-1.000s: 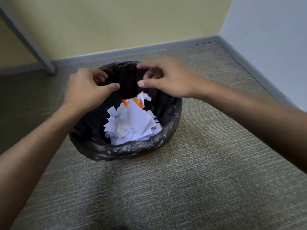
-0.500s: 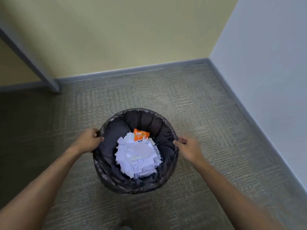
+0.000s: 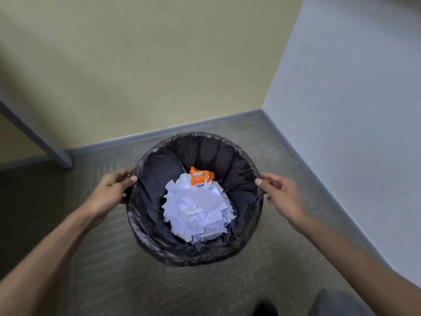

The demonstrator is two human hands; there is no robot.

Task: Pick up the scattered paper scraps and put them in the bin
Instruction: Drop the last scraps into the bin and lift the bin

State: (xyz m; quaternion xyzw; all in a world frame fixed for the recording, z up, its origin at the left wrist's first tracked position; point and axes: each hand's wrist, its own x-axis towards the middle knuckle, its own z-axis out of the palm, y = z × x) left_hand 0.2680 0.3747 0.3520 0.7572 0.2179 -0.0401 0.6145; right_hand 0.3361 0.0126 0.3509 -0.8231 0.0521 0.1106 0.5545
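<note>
Black-lined bin (image 3: 247, 226) | paper scraps (image 3: 197, 210) inside | L hand (image 3: 109, 192) & R hand (image 3: 281, 193) — each grip clamped on rim

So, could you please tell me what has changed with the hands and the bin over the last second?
Both hands came down from above the opening to the rim. The left hand now grips the bin at its left edge, and the right hand touches the right edge, fingers loosely curled. The bin appears nearer the wall corner. The paper scraps and orange wrapper stay inside.
</note>
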